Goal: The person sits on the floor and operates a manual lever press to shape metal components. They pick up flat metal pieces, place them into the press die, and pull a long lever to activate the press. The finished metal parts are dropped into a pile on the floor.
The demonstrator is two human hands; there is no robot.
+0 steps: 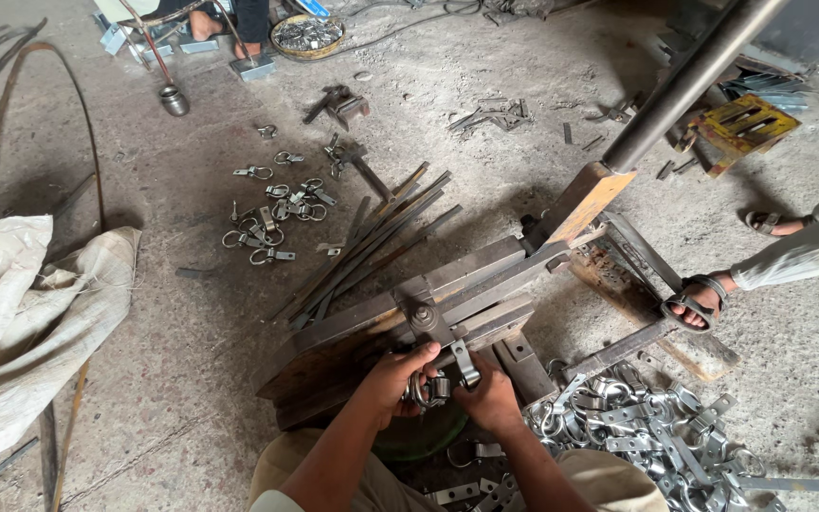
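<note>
Both hands meet at the near end of a heavy steel bending jig (447,303) that rests on the dusty concrete floor (172,313). Left hand (392,374) is curled shut around a small grey metal ring-and-strap fitting (436,387), holding it against the jig's lower edge; right hand (490,396) is closed on the same fitting from the other side, its fingers just beneath a short flat steel lever (462,362) that hangs from a bolt. The fitting lies directly between the two hands, touching both, neither clearly nearer. The jig's long axis runs diagonally, up and to the right, toward a long dark steel handle bar (684,81). Just right of the right forearm sits a heap of shiny formed metal fittings (637,427). Beyond the jig lie a bundle of flat steel strips (372,242) and scattered finished ring clips (277,213). Another person's sandalled foot (699,299) rests on the jig's frame.
</note>
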